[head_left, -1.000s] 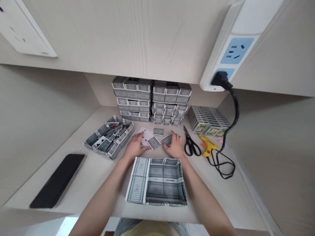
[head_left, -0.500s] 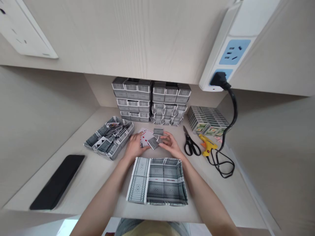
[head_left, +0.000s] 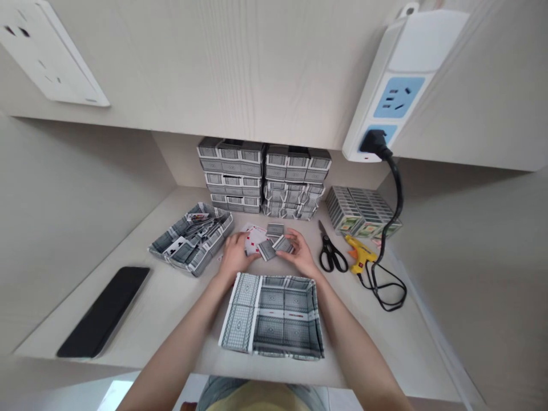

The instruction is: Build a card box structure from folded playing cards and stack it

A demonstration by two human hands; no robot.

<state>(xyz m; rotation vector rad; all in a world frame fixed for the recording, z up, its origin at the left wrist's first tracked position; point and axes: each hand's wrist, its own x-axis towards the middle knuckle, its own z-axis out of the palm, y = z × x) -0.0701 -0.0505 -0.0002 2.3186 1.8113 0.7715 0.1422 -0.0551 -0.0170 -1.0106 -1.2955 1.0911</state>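
Note:
My right hand (head_left: 302, 254) grips a small grey-backed folded playing card (head_left: 283, 244) between its thumb and fingers. My left hand (head_left: 236, 254) lies at the left of face-up playing cards (head_left: 256, 237) with red diamonds, its thumb apart from the fingers, near another grey folded card (head_left: 266, 249). A third folded card (head_left: 275, 229) rests just behind these. Between my forearms, close to me, stands an open box made of folded cards (head_left: 240, 314), with a lidded strip on its left side.
At the left, a card-built tray (head_left: 199, 264) holds loose cards; a black phone (head_left: 105, 311) lies nearer. Stacked card boxes (head_left: 233, 166) stand at the back. To the right are scissors (head_left: 331, 254), a yellow glue gun (head_left: 361, 254) with its cord, and packed card decks (head_left: 363, 214).
The folded card at my right hand now lies flatter and more fully in view beside the other two. My left hand has barely shifted. The whole view has tilted slightly.

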